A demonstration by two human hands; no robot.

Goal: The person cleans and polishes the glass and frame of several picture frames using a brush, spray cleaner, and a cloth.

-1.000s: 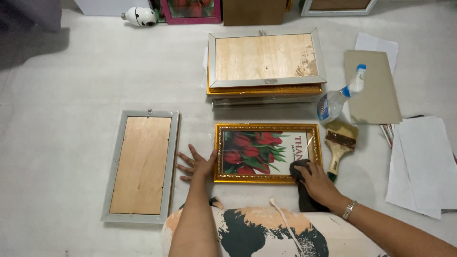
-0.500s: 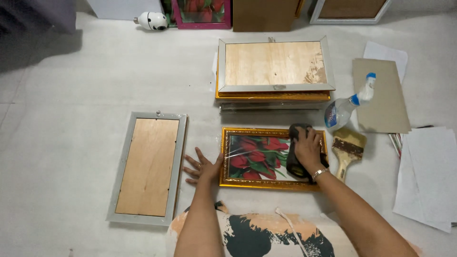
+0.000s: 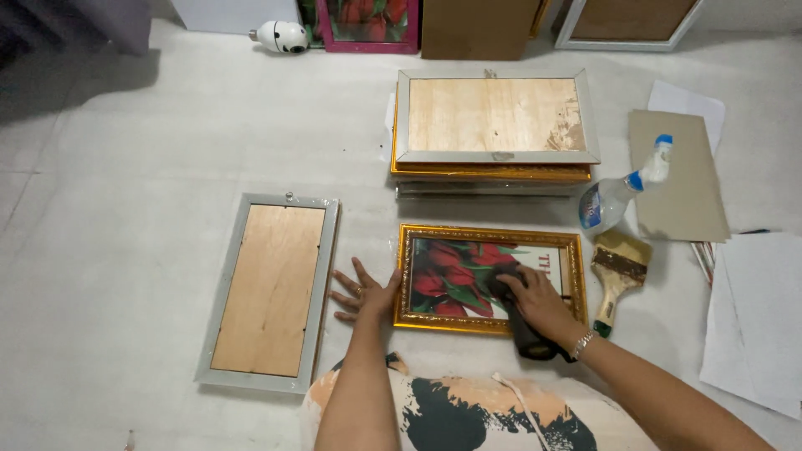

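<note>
Dark cloth [image 3: 522,321] pressed onto gold-framed picture [image 3: 489,278] by right hand [image 3: 539,302]; left hand [image 3: 365,292] splayed flat, left edge steadied.

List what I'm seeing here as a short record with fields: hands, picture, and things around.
left hand: left hand lies flat on the floor, fingers spread, touching the left edge of the gold frame
right hand: right hand presses a dark cloth on the frame's glass
picture: red flowers with green leaves
left of frame: grey frame, face down, wooden back up
behind frame: stack of frames, top one face down
right of frame: brush, spray bottle, cardboard, paper sheets
surface: pale floor
</note>
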